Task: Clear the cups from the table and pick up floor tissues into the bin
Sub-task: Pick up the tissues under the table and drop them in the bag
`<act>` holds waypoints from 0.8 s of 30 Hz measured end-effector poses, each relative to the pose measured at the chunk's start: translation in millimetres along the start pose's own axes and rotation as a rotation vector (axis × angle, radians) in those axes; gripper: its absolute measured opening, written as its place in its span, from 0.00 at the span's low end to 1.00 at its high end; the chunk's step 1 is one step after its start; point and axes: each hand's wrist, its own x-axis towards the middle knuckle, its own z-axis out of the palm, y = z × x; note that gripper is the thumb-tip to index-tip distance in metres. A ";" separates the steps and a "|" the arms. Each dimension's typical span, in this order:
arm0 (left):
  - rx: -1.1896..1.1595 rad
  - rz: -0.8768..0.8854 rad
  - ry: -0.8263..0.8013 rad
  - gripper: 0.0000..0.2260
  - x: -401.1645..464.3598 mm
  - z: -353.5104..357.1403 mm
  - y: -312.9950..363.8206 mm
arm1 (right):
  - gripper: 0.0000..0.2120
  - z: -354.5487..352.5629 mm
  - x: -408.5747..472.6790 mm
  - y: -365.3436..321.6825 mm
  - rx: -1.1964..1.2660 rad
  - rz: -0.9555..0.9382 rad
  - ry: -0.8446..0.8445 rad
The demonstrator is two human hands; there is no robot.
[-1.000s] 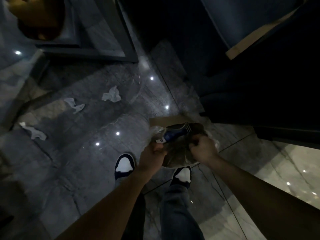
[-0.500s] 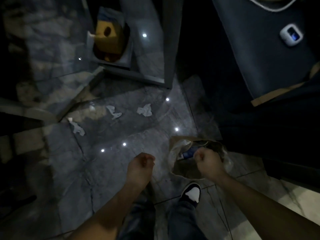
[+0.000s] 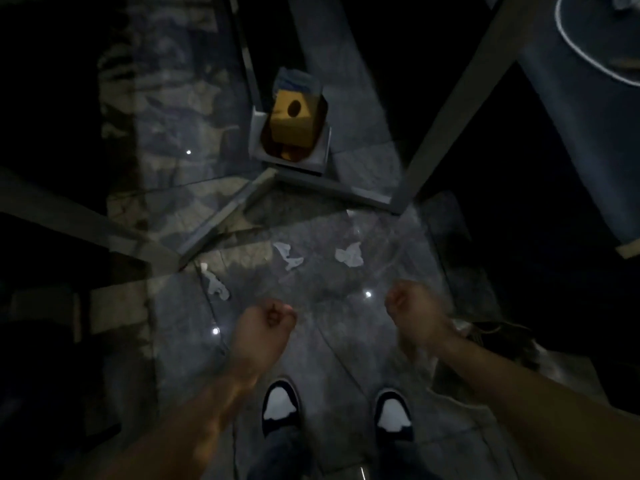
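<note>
Three crumpled white tissues lie on the dark marble floor ahead of my feet: one at the left [image 3: 215,285], one in the middle [image 3: 288,255], one at the right [image 3: 349,255]. My left hand [image 3: 266,320] hangs as a loose fist with nothing in it, below the middle tissue. My right hand [image 3: 414,308] is also a closed fist holding nothing, below and right of the right tissue. The bin bag [image 3: 498,336] is a dark shape behind my right forearm, mostly hidden. No cups are in view.
A yellow tissue box [image 3: 294,124] sits in a white tray [image 3: 289,162] on a low shelf beyond the tissues. A grey table frame [image 3: 332,188] and glass edge cross the floor there. A dark sofa [image 3: 554,168] fills the right side.
Both hands have let go of the bin bag and moved up and forward as fists. The view has tilted forward; the tissues now lie closer, the bag has dropped behind my right arm.
</note>
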 end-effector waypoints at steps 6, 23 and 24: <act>0.044 0.097 0.029 0.06 83.8 8.8 -31.5 | 0.07 62.3 75.4 5.4 -0.061 -0.073 0.025; 0.478 0.540 -0.006 0.01 309.8 61.4 -103.1 | 0.07 153.5 275.4 42.0 -0.348 -0.457 0.063; 0.492 0.541 -0.022 0.01 314.8 65.1 -108.7 | 0.07 154.5 277.0 47.3 -0.350 -0.458 0.073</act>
